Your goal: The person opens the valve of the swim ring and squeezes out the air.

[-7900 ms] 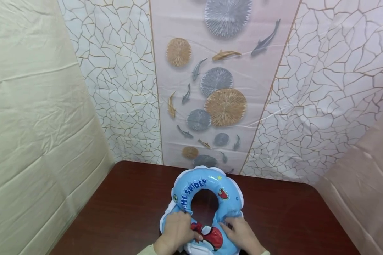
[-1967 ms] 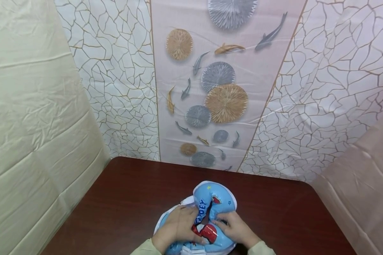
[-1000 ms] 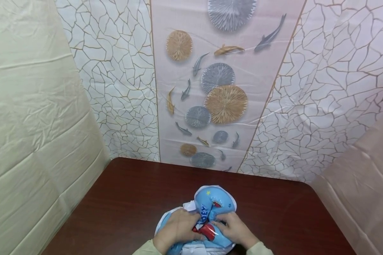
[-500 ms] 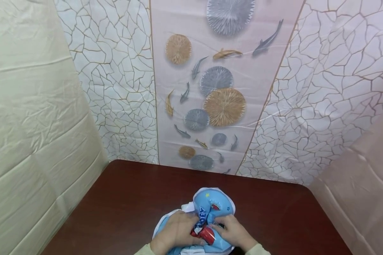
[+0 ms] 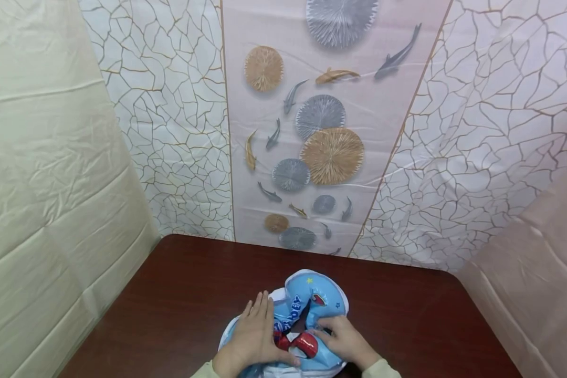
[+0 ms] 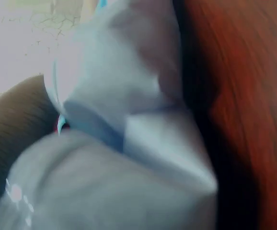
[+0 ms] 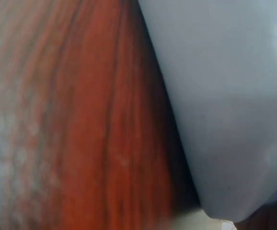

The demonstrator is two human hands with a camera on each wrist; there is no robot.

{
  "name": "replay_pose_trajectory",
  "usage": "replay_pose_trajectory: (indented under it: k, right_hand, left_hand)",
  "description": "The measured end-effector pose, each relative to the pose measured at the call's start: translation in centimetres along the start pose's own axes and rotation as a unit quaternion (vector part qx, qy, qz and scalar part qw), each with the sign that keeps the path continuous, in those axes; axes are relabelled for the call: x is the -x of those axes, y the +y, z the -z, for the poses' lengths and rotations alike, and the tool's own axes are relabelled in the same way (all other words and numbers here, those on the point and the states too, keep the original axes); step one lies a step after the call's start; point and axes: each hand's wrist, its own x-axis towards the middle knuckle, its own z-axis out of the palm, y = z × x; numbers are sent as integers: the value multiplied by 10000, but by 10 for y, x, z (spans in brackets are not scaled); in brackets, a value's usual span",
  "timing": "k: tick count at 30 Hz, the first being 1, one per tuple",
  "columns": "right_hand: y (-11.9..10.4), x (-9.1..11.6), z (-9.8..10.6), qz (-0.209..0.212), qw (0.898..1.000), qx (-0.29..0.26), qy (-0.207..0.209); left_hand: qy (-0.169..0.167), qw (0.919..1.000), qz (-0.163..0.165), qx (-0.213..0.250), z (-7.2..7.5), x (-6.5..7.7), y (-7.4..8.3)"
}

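A blue inflatable swim ring (image 5: 328, 289) with white edging and a red cartoon figure lies buckled on the table, its middle hole squeezed to a narrow gap. My left hand (image 5: 252, 336) rests flat on the ring's left side, fingers straight and thumb spread to the right. With curled fingers my right hand (image 5: 347, 338) grips the ring's right side beside the hole. In the left wrist view the ring's creased pale underside (image 6: 119, 62) fills the middle. The right wrist view holds its smooth pale side (image 7: 220, 96); the fingers are hidden there.
The dark red-brown wooden table (image 5: 193, 294) carries the ring near its front. Behind it hangs a patterned cloth (image 5: 288, 105) with fish and round leaf prints. Plain cream cloth (image 5: 42, 184) closes the left side, and another drape (image 5: 538, 252) the right.
The round, full ring of earlier has been folded inward. Just now my left hand has straightened its fingers and shifted left, and the ring's gap has widened slightly. The right hand keeps its grip.
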Motion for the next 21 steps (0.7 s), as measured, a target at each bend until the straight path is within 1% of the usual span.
replay_pose_trajectory:
  k: [2, 5, 8, 11, 15, 21]
  right_hand:
    - [0, 0, 1, -185, 9998, -28, -85]
    - [0, 0, 2, -288, 9995, -50, -110]
    - [0, 0, 1, -240, 9996, -121, -65]
    - [1, 0, -2, -117, 9998, -145, 19]
    - [1, 1, -5, -94, 9997, -189, 73]
    - [-2, 1, -7, -91, 9997, -206, 65]
  left_hand:
    - [-168, 9999, -3, 18, 1, 0, -1]
    - [-215, 9997, -111, -23, 0, 0, -2]
    - [-56, 9996, -245, -107, -2, 0, -1]
    - [244, 9989, -355, -180, -3, 0, -1]
    - [531, 9972, -419, -320, -5, -1, 0]
    - [701, 9938, -581, -642, -5, -5, 0]
